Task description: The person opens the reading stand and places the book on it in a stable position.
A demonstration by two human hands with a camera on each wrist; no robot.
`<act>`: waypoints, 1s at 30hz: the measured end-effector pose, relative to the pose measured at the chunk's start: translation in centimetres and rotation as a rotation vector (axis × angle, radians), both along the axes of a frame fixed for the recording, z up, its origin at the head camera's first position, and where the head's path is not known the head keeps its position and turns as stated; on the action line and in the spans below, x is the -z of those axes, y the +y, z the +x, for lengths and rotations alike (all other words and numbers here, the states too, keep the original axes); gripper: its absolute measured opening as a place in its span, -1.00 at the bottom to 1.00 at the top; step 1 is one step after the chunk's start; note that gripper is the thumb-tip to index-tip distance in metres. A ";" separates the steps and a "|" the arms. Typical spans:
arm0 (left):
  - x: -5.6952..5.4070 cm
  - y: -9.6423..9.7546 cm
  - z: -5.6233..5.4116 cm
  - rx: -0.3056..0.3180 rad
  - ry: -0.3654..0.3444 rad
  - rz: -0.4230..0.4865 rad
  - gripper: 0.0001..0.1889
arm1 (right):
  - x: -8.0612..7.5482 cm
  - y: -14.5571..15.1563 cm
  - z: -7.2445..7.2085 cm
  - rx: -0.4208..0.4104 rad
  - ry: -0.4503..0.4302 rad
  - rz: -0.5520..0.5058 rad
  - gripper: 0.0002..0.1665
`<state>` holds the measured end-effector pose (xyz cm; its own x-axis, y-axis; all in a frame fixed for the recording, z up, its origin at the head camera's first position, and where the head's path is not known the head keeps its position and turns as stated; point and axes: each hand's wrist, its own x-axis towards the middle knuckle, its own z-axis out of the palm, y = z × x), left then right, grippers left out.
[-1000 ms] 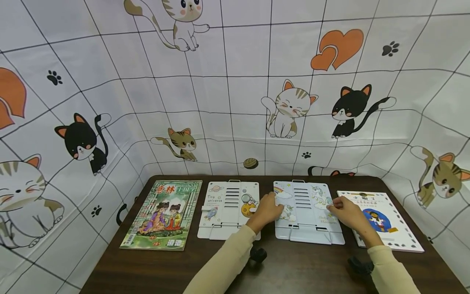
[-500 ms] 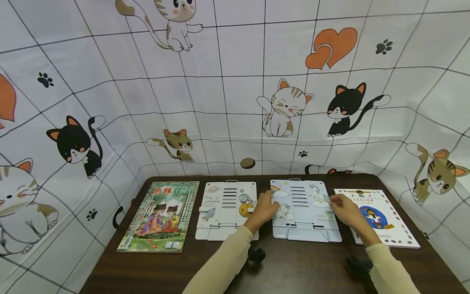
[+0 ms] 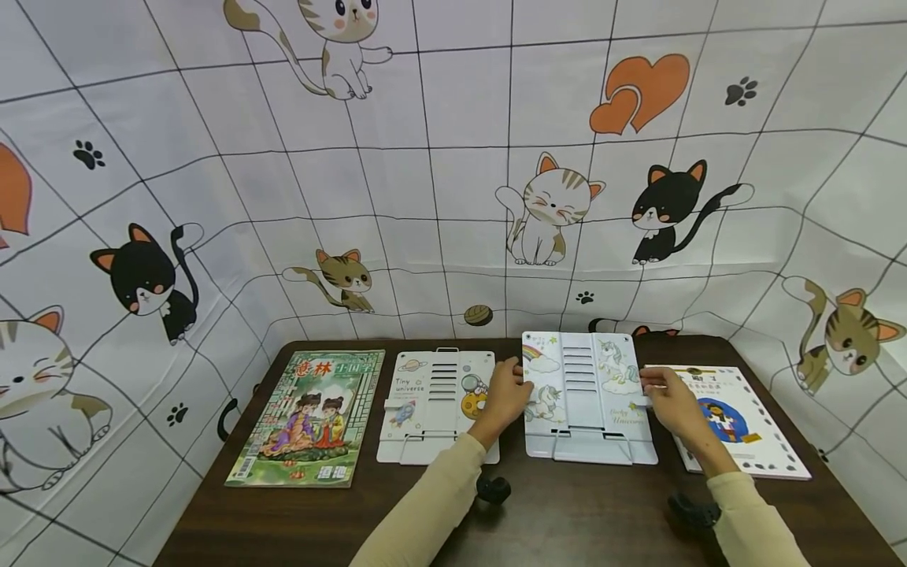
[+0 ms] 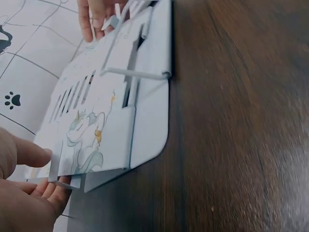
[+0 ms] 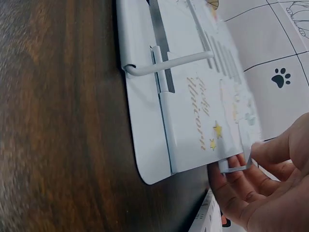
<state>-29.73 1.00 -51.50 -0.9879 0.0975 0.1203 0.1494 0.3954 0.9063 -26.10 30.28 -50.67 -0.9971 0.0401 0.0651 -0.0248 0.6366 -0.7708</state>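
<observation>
A white book stand [image 3: 583,405] with unicorn pictures and a row of slots is on the brown table. Its back panel is raised off its base plate [image 4: 150,123] and leans back. My left hand [image 3: 505,398] pinches the panel's left edge, thumb in front and fingers behind, by a small side clip [image 4: 56,164]. On the opposite edge, my right hand [image 3: 673,405] holds the panel in the same way, its fingers [image 5: 236,191] behind the edge at another clip [image 5: 245,145]. A wire page holder [image 5: 169,64] crosses the stand's lower front.
Left of the unicorn stand lies a second white book stand [image 3: 435,405] with space pictures, folded flat. A green magazine [image 3: 308,417] is farther left. On the right, a white book [image 3: 740,417] lies partly under my right hand. A cat-print cloth [image 3: 468,189] hangs behind the table [image 3: 553,520].
The unicorn stand's back panel has risen from lying flat to a tilt, and both hands have moved up with its edges. The head view shifted slightly earlier on.
</observation>
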 end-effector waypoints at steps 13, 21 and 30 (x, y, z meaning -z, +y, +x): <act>-0.6 0.1 0.3 -0.083 0.054 0.042 -0.65 | 0.1 -0.2 0.0 0.069 0.072 0.028 -0.57; -1.4 -0.2 0.3 -0.070 0.102 0.055 -0.71 | -0.6 -0.2 0.3 0.095 0.121 0.034 -0.65; -1.5 -0.4 -0.4 -0.059 0.118 0.039 -0.74 | -0.4 0.1 1.0 0.073 0.142 0.049 -0.57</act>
